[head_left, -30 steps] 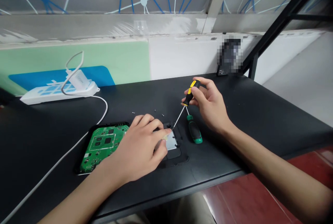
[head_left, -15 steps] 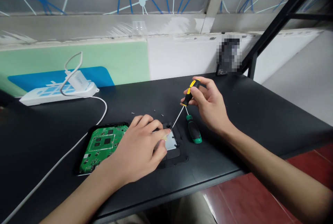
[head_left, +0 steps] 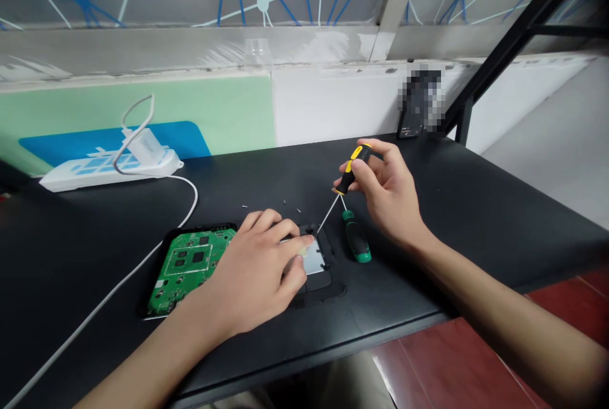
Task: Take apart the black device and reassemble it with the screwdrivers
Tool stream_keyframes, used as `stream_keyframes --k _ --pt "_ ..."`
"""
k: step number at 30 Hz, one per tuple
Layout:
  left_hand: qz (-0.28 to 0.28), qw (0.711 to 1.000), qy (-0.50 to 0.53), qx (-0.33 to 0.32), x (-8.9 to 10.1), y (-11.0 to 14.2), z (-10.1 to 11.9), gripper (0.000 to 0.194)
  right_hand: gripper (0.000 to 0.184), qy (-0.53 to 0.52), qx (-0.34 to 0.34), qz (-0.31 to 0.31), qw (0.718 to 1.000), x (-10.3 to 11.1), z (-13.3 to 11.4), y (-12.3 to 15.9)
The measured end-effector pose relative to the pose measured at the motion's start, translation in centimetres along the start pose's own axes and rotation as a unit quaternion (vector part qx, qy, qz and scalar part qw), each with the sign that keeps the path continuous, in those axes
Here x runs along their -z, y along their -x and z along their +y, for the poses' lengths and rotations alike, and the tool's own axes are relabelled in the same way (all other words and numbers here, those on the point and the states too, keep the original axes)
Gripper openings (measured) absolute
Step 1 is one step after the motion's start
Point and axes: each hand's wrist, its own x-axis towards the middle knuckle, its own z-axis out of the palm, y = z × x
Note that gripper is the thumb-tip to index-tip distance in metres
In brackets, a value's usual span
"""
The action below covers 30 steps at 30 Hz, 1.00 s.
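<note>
Metal plate (head_left: 314, 260), silver, one: lying within a black cover (head_left: 333, 285), both on the black table (head_left: 476, 206). Left hand (head_left: 259, 269): at the plate's left, palm down, fingers spread and gripping nothing, index fingertip resting by the plate's far edge, presumably to steady it against the tool. Right hand (head_left: 391, 184): beyond the plate and to its right, fingers closed round the handle of a yellow-and-black screwdriver (head_left: 346, 182), whose shaft slants down to the plate's far right corner; the fingertip hold probably allows a fine twist. Whether the tip sits in a screw is too small to tell. Green-and-black screwdriver (head_left: 356, 239), spare: lying just right of the plate, likely for easy reach. Small screws (head_left: 299, 210), three: loose beyond the plate, seemingly kept aside. Green circuit board (head_left: 184, 266): left of the plate, partly hidden by the left hand, perhaps parked out of the way. White power strip (head_left: 61, 175), with charger (head_left: 146, 149) and cable (head_left: 193, 194): far left, beyond the plate.
</note>
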Motion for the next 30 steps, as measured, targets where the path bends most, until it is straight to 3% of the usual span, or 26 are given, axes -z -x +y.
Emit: stream_keyframes --k 7,12,14,17,19,24,30 --pt "0.010 1.000 0.003 -0.007 0.0 0.0 -0.3 0.035 0.033 -0.014 0.072 -0.007 0.997 -0.6 -1.2 1.3" --pt "0.018 1.000 0.003 0.008 1.3 0.8 -0.7 0.032 0.029 -0.009 0.119 -0.101 0.988 -1.1 -2.4 1.2" --pt "0.007 1.000 -0.013 0.016 1.7 1.4 -1.1 0.047 0.032 0.021 0.124 -0.143 0.982 -1.3 -3.0 1.1" --pt "-0.026 0.999 -0.032 0.025 1.9 2.4 -2.0 0.088 0.038 0.071 0.153 -0.198 0.966 -1.4 -3.7 1.0" --pt "-0.049 0.998 -0.035 0.031 1.8 2.9 -2.5 0.102 0.044 0.089 0.190 -0.230 0.950 -1.3 -3.9 0.9" --pt "-0.094 0.994 -0.023 0.040 1.4 3.3 -2.9 0.113 0.048 0.124 0.259 -0.258 0.923 -0.6 -4.1 0.6" --pt "-0.114 0.991 0.013 0.069 1.7 3.0 -2.6 0.110 0.036 0.055 0.285 -0.255 0.922 -0.7 -4.1 0.0"
